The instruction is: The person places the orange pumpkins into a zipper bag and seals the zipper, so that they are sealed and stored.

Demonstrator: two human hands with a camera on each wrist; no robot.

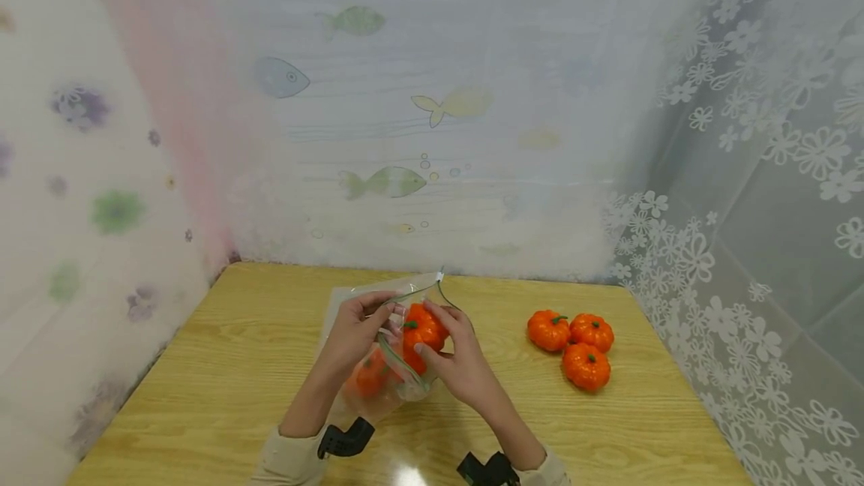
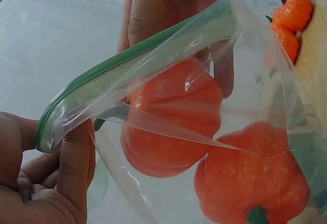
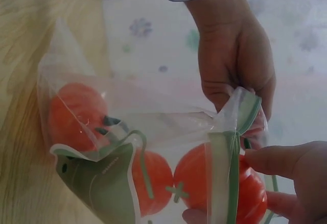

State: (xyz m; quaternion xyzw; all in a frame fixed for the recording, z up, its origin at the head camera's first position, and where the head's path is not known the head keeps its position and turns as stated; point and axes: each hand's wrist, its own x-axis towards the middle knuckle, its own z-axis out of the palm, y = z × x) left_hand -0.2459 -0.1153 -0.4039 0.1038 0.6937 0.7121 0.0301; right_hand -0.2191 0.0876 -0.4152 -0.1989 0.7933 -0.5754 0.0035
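Observation:
A clear zip bag with a green zip edge is held up over the table. My left hand pinches the rim of its mouth between thumb and fingers. In my right hand is a small orange toy pumpkin with a green stem, gripped between thumb and fingers at the bag's mouth. Part of that pumpkin shows through the film in the right wrist view. Deeper in the bag lie two more pumpkins, one to the left and one behind the green printed patch.
To the right on the wooden table, three more orange pumpkins sit close together. A pale curtain with fish prints hangs behind the table, and a flowered sheer curtain is at the right.

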